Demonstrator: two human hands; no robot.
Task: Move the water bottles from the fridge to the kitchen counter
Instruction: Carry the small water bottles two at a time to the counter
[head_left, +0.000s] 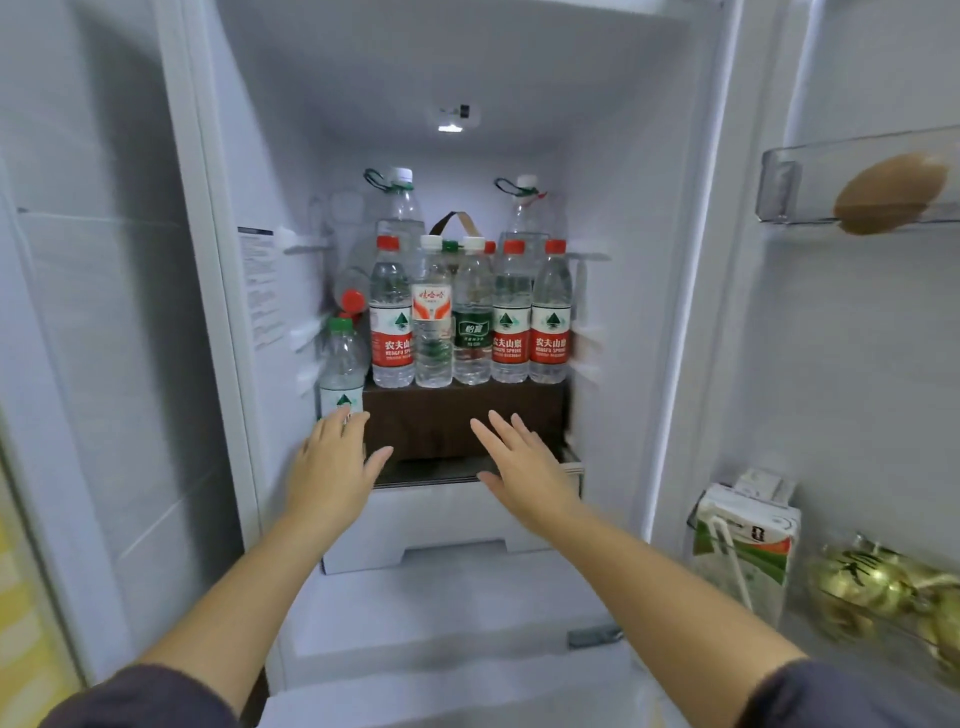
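Several water bottles stand inside the open fridge on a dark brown box (462, 415): red-labelled ones (392, 317) (550, 317), a white-capped one (432, 317) and a green-labelled one (471, 322). Two large bottles (400, 208) (525, 210) stand behind. A green-capped bottle (340, 369) stands lower at the left. My left hand (330, 467) is open, its fingertips at that bottle's base. My right hand (522, 467) is open in front of the box, holding nothing.
The fridge door (857, 364) is swung open on the right; its shelves hold a carton (743, 540), a bag of greenish fruit (883, 587) and a brown round item (888, 192). A white drawer (441, 525) sits below the box.
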